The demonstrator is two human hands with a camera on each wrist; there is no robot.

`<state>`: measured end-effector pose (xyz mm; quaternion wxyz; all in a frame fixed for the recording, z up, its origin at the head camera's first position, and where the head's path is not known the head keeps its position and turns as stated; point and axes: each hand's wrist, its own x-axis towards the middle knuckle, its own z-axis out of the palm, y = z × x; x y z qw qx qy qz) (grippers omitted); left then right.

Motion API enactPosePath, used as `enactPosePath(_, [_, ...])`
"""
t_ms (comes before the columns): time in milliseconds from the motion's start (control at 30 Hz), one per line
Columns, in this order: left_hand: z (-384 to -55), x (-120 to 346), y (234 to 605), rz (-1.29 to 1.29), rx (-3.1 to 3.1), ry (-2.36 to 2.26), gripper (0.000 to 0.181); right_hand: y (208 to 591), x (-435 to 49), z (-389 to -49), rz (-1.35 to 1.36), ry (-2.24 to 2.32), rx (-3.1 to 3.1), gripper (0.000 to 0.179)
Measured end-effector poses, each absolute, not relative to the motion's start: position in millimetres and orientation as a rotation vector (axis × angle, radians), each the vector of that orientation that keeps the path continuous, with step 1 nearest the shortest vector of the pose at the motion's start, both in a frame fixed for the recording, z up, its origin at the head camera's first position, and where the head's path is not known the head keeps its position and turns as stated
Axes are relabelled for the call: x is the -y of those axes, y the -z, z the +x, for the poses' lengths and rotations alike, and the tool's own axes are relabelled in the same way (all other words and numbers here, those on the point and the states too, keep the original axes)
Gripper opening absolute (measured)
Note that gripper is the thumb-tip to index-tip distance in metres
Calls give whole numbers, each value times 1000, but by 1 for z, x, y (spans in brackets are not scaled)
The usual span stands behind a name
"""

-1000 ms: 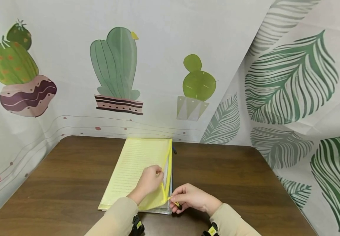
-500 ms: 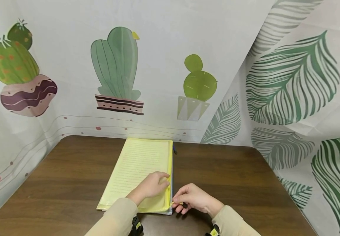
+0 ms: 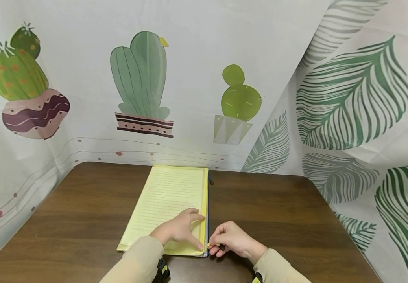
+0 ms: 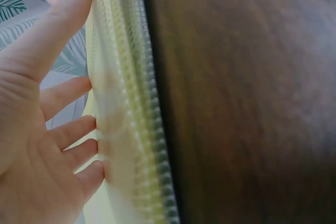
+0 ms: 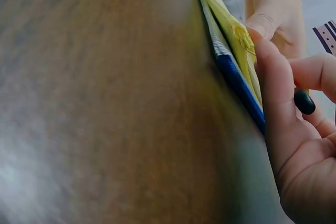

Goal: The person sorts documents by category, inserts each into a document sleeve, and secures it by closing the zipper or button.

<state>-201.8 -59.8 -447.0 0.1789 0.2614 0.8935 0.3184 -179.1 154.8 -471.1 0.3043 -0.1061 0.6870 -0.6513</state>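
Observation:
A yellow mesh zip document pouch point(image 3: 168, 188) with lined paper showing through lies on the table. My left hand point(image 3: 182, 227) rests on its lower right part, thumb and fingers spread, the thumb near the bottom right corner. At that corner my right hand point(image 3: 233, 239) pinches the zipper's pull cord, whose dark end point(image 5: 304, 102) sticks out between the fingers in the right wrist view. The yellow zipper slider point(image 5: 244, 38) sits just beyond the fingertips. Beneath the yellow pouch lies another pouch with a blue zipper edge point(image 5: 236, 85), mostly hidden.
The brown wooden table point(image 3: 278, 212) extends on both sides of the pouches. A dark blue pull tab point(image 3: 210, 179) sticks out near their far right corner. A white cloth backdrop point(image 3: 189, 70) with cactus and leaf prints hangs behind the table.
The lifted right edge of the yellow pouch has come down flat. My left hand has let go of it and spread its fingers toward the corner. The right hand keeps its pinch, slightly further right.

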Motion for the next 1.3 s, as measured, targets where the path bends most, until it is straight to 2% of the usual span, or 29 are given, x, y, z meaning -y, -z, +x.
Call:
enactPosePath(833, [-200, 58, 453, 758, -2595, -788, 95, 480, -147, -175, -129, 1868, -1875, 9])
enactPosePath(1300, [-201, 58, 456, 765, -2617, -750, 96, 482, -147, -179, -77, 1936, -1916, 15])
